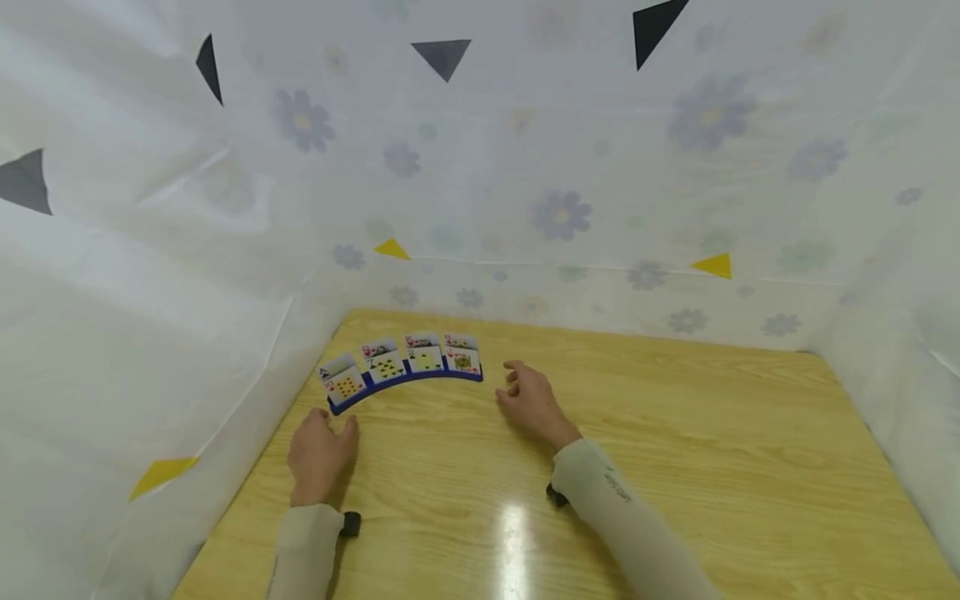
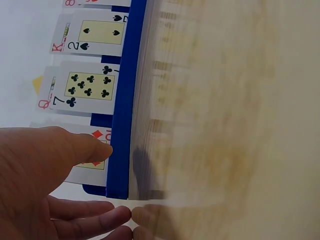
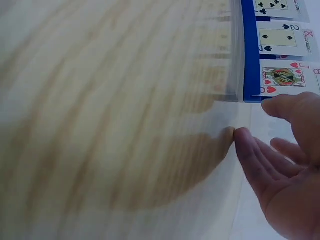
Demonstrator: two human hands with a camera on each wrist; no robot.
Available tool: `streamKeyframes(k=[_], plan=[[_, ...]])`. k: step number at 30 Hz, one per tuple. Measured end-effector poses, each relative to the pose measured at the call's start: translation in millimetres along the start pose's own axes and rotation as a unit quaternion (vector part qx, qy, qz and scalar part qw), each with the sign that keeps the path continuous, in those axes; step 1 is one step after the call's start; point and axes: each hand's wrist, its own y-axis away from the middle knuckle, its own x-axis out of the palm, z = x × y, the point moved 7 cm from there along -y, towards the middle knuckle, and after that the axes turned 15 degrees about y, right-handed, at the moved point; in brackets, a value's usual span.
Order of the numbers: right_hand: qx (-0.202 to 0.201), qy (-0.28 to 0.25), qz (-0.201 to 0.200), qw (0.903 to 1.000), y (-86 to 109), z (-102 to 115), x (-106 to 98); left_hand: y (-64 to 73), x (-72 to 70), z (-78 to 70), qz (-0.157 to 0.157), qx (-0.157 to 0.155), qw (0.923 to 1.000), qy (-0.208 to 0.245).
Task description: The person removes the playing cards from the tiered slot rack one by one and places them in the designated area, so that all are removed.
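Blue card holder point(image 2: 126, 100), curved, lies at the far left of the worktop point(image 1: 712, 433) as I see it from the person's side. It carries four overlapping pairs of playing cards, faces toward the person. Pairs, left to right: ten of diamonds point(image 1: 348, 386) before a black ace point(image 1: 337, 365); seven of clubs point(image 1: 387, 368) before a red queen point(image 1: 380, 348); two of spades point(image 1: 426, 360) before a red king point(image 1: 422, 340); jack of hearts point(image 1: 463, 362) before a red eight point(image 1: 461, 341). Each rear card shows only its upper part.

Left hand point(image 1: 318, 454): just beside the holder's left end, on the near side; thumb and fingers parted, grip empty. Contact with the holder: cannot tell.

Right hand point(image 1: 534, 404): just beyond the right end; thumb and fingers also parted, loosely bent, grip empty. A fingertip meets its reflection on the worktop.

Both forearms in pale sleeves point(image 1: 630, 525), a black wrist device point(image 1: 350, 524) visible at each cuff. Glossy wood grain, one bright glare streak near the person. White sheeting point(image 1: 480, 150) behind, flower-printed, with yellow triangles point(image 1: 714, 266) low and dark ones higher.
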Motion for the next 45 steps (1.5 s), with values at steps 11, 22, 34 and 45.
streamKeyframes(k=[11,22,34,45], plan=[[-0.052,0.011,0.043,0.9977,-5.7,10.5,17.1,-10.3,5.0,2.6,-0.001,-0.007,0.9995,0.031],[-0.065,0.083,0.048,0.9933,-10.2,21.9,26.4,-8.9,12.0,0.8,-0.01,-0.009,0.9991,0.04],[-0.037,0.037,0.012,0.9986,-13.0,23.6,27.9,-14.3,10.6,3.7,-0.011,0.012,0.999,0.043],[-0.034,-0.004,0.007,0.9994,-4.4,18.0,18.8,-13.7,10.9,-4.4,-0.01,0.029,0.9977,0.06]])
